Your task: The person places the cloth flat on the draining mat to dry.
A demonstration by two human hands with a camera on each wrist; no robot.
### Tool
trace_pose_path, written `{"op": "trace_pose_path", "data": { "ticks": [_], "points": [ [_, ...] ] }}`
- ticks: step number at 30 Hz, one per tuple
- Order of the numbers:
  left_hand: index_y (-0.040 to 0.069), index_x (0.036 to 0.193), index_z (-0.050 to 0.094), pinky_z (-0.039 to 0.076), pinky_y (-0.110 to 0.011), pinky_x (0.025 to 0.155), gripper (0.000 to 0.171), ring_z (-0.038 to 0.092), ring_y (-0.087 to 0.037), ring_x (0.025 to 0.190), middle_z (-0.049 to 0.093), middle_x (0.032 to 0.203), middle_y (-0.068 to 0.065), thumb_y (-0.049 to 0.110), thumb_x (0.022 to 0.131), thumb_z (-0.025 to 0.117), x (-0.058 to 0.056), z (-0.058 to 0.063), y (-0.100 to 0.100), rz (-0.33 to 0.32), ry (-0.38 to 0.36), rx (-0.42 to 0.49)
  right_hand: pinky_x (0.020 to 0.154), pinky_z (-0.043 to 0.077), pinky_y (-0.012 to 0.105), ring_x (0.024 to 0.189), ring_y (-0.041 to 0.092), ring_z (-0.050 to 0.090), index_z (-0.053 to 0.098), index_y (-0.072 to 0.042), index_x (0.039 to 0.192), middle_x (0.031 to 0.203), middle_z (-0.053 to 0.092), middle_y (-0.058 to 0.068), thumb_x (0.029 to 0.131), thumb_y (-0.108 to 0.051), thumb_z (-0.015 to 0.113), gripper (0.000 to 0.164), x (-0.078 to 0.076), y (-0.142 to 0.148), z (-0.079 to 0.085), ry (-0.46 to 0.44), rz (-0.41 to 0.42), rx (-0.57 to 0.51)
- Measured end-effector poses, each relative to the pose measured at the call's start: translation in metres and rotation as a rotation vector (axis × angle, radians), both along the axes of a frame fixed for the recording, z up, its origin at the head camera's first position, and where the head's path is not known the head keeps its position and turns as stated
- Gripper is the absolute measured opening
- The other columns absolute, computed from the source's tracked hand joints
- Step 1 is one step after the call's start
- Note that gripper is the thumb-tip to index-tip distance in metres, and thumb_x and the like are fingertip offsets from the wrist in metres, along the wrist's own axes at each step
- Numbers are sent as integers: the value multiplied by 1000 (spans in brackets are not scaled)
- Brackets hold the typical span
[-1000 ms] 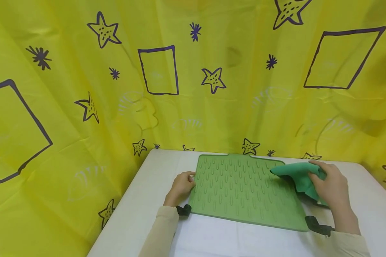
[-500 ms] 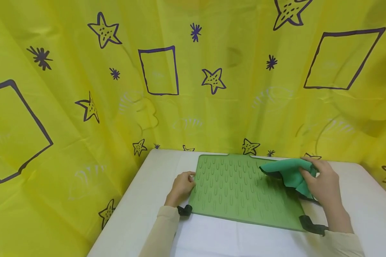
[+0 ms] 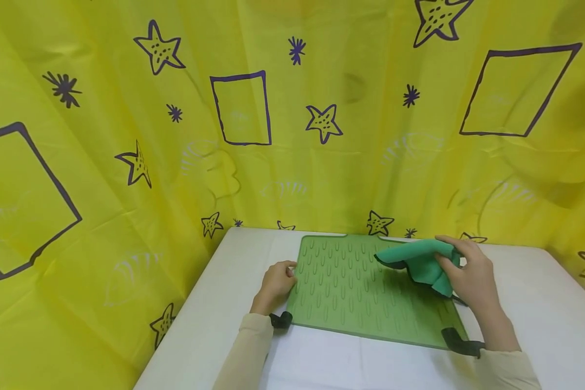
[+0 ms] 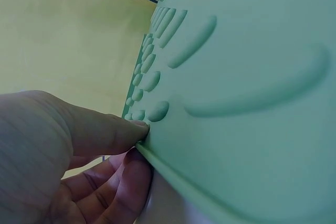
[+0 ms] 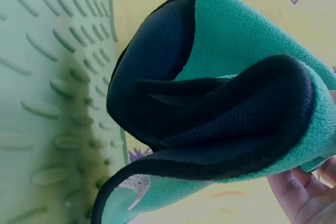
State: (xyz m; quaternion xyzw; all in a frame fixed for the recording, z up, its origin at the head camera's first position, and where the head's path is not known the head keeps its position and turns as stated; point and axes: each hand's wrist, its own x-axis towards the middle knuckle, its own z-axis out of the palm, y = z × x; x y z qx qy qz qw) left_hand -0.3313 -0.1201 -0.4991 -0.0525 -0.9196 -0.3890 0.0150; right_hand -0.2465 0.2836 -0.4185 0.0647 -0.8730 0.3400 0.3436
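In the head view, a green silicone mat [image 3: 341,287] with rows of raised ridges lies on the white table. My left hand [image 3: 275,284] pinches its left edge; the left wrist view shows the thumb [image 4: 113,135] on the ridged face and curled fingers [image 4: 113,192] underneath. My right hand [image 3: 473,276] grips a bunched microfibre cloth [image 3: 421,262] over the mat's right part. From the right wrist, the cloth [image 5: 247,30] is teal on one side and navy on the other, with black edging and a small white label [image 5: 137,184]. Folds hide part of it.
The white table [image 3: 214,292] extends around the mat on both sides and in front. A yellow curtain [image 3: 292,179] with dark stars and frames hangs behind and to the left. Black wrist mounts [image 3: 460,341] sit at the cuffs.
My right hand has carried the cloth leftward, from the mat's right edge to farther in over its surface. My left hand stays at the mat's left edge.
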Motion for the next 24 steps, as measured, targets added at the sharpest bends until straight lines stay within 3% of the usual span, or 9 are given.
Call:
{"op": "trace_pose_path", "data": {
  "ticks": [3, 6, 20, 24],
  "points": [
    [2, 131, 67, 45, -27, 67, 46, 55, -15, 75, 65, 86, -4, -1, 86, 68, 1, 0, 1, -4, 9, -4, 80, 38, 21, 100, -10, 45, 70, -5, 127, 115, 64, 21, 89, 1, 75, 40, 0, -6, 0, 22, 20, 7],
    [2, 130, 68, 45, -27, 67, 45, 56, -15, 75, 65, 86, -3, -1, 86, 68, 0, 0, 0, -6, 17, -10, 80, 35, 13, 103, -22, 34, 70, -6, 127, 116, 65, 20, 88, 3, 76, 40, -1, -12, -1, 40, 55, -2],
    [3, 132, 67, 44, -28, 67, 44, 55, -15, 74, 64, 85, -1, 1, 88, 69, -3, -2, -1, -2, -5, -15, 76, 36, 2, 102, -19, 41, 72, -3, 123, 107, 65, 16, 83, 12, 75, 43, -5, -35, -1, 146, 147, -7],
    [3, 131, 67, 44, -27, 66, 44, 56, -15, 74, 64, 85, -2, 1, 88, 70, -3, -2, 0, -1, -4, -12, 80, 37, 0, 103, -18, 44, 72, -4, 124, 106, 64, 14, 82, 14, 74, 45, -5, -39, 0, 174, 158, -23]
  ]
}}
